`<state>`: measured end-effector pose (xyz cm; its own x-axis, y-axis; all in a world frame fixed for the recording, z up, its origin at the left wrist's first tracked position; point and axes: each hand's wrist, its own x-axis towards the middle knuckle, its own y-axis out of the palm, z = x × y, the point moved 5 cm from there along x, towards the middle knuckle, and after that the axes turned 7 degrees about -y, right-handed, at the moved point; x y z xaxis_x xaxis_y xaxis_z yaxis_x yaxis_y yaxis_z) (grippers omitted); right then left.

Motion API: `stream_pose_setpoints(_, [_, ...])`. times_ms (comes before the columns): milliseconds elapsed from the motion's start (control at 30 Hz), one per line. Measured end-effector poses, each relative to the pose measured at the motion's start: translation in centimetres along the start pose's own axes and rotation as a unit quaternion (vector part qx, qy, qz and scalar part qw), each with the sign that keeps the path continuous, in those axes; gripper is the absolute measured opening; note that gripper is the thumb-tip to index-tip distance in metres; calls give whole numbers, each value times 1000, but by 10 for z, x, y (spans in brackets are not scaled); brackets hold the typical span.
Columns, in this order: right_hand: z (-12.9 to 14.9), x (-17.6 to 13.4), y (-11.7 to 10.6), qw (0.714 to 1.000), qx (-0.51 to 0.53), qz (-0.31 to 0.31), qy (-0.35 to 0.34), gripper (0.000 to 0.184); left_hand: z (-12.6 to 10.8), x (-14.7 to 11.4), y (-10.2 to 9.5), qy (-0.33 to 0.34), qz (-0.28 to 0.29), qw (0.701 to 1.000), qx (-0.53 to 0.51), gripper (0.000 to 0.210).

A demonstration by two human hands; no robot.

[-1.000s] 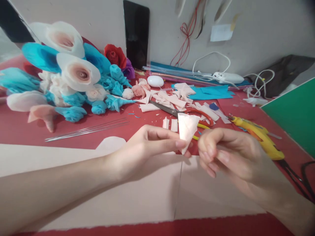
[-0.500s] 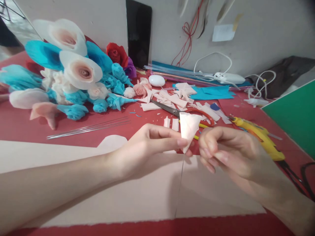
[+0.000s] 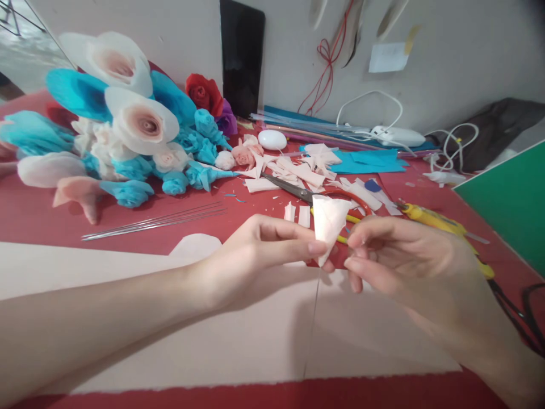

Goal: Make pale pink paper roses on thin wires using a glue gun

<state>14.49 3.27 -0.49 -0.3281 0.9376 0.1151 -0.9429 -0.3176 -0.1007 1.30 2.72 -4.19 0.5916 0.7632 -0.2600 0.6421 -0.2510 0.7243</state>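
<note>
My left hand (image 3: 272,247) pinches a pale pink crepe-paper flower bud (image 3: 330,218), rolled into a cone that widens upward. A thin wire stem (image 3: 313,329) runs down from its tip across a large pale pink paper sheet (image 3: 204,352). Just right of the bud is my right hand (image 3: 395,267), thumb and forefinger a little apart, with nothing clearly visible between them. Behind the bud lie scissors (image 3: 293,190) with red-orange handles, partly covered by it. A small rounded paper piece (image 3: 196,244) rests at the sheet's back edge.
Finished paper flowers (image 3: 147,122) crowd the back left. Several loose wires (image 3: 153,221) lie before them. Paper scraps (image 3: 298,170) and blue crepe paper (image 3: 368,161) spread behind the scissors. On the right are a yellow glue gun (image 3: 438,218) and a green board (image 3: 506,199). A dark phone (image 3: 242,57) leans on the wall.
My right thumb and forefinger have parted from a near pinch, and that hand has turned slightly. My left hand still holds the bud in nearly the same place.
</note>
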Motion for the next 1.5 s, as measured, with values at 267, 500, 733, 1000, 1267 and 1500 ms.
stream_pose_setpoints(267, [4, 0, -3, 993, -87, 10, -75, 14, -1, 0, 2, -5, 5, 1000, -20, 22])
stream_pose_setpoints(500, [6, -2, -4, 993, -87, 4, -85, 13, -1, 0, 1, -3, -2, 1000, -8, 21])
stream_pose_setpoints(733, [10, -1, -1, 995, -63, -17, -72, 8, 1, -1, 1, -7, -9, 1000, 8, 19])
stream_pose_setpoints(1000, [15, 0, -3, 983, -121, 55, -127, 13, -1, -2, 1, -6, 6, 1000, 11, 17])
stream_pose_setpoints(1267, [9, -3, -8, 990, -96, -4, -99, 22, 1, -1, 0, -4, -1, 1000, 16, 15])
stream_pose_setpoints(1500, [4, 0, -7, 995, -54, 8, -82, 17, 0, 0, 0, -6, -14, 1000, 23, 15])
